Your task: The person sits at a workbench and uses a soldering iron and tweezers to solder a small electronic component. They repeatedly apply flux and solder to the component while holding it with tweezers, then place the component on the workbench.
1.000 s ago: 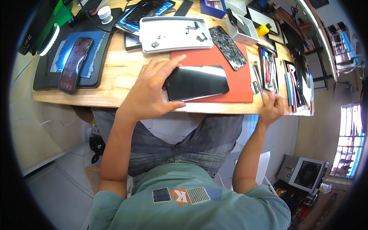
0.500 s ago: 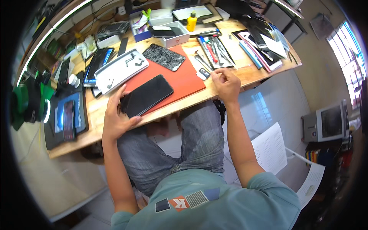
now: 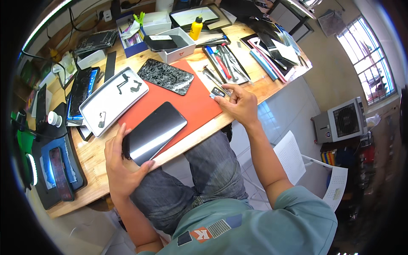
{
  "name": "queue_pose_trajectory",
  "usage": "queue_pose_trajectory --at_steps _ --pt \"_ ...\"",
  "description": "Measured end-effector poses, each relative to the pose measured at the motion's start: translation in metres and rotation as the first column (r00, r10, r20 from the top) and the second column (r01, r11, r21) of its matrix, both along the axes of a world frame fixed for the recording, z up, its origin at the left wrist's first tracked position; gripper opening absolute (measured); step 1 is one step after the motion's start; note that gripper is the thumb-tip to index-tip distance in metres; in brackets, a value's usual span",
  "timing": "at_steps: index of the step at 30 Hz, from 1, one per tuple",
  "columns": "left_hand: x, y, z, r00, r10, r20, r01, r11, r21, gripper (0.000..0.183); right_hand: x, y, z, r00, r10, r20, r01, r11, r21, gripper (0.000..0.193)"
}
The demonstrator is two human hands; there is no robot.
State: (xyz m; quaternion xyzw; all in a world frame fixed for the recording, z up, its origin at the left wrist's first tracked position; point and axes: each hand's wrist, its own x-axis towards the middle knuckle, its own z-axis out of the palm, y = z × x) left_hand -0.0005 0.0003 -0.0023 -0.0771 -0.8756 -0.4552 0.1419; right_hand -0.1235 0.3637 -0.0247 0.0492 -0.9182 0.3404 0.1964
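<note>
Phone (image 3: 158, 132) glossy face up on the near left of the red mat (image 3: 199, 102); left hand (image 3: 122, 170) spread open around its left end. Right hand (image 3: 242, 104) has thumb and forefinger at a small black piece (image 3: 218, 92) by the mat's right side, grip or mere touch, cannot tell. Best, I judge: left fingers light, edges only; right ones square, clear of tools (image 3: 231, 59) beyond.

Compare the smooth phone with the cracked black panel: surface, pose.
The smooth phone is glossy with no visible cracks; the cracked panel is shattered across its face. In view, the smooth phone slants up rightward; the cracked panel slants down rightward. Both are dark rectangles.
</note>
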Motion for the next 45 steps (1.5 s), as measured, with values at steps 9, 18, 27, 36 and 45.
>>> queue_pose_trajectory --at_steps 9,18,27,36,45 --pt "0.001 -0.002 0.002 0.998 -0.055 -0.034 0.053 0.997 -0.061 0.101 0.005 -0.009 0.018 0.989 -0.054 0.14 0.048 0.998 0.045 0.037" --pt "0.002 -0.007 0.008 0.997 -0.07 0.03 0.072 0.993 -0.094 0.101 -0.02 -0.012 0.059 0.853 0.151 0.5 -0.151 0.988 -0.04 0.032" --pt "0.001 -0.002 0.003 0.998 -0.037 -0.046 0.035 0.998 -0.045 0.106 -0.022 -0.006 0.067 0.887 0.196 0.418 -0.232 0.972 0.037 0.032" --pt "-0.001 0.0 0.002 0.999 0.018 -0.031 -0.019 1.0 -0.017 0.108 -0.058 0.005 0.04 0.997 -0.078 0.012 0.075 0.881 -0.467 0.025" --pt "0.002 0.002 0.011 0.998 0.035 0.057 -0.035 0.999 0.005 0.108 -0.024 0.041 0.01 0.997 0.059 0.043 -0.039 0.93 -0.365 0.017"
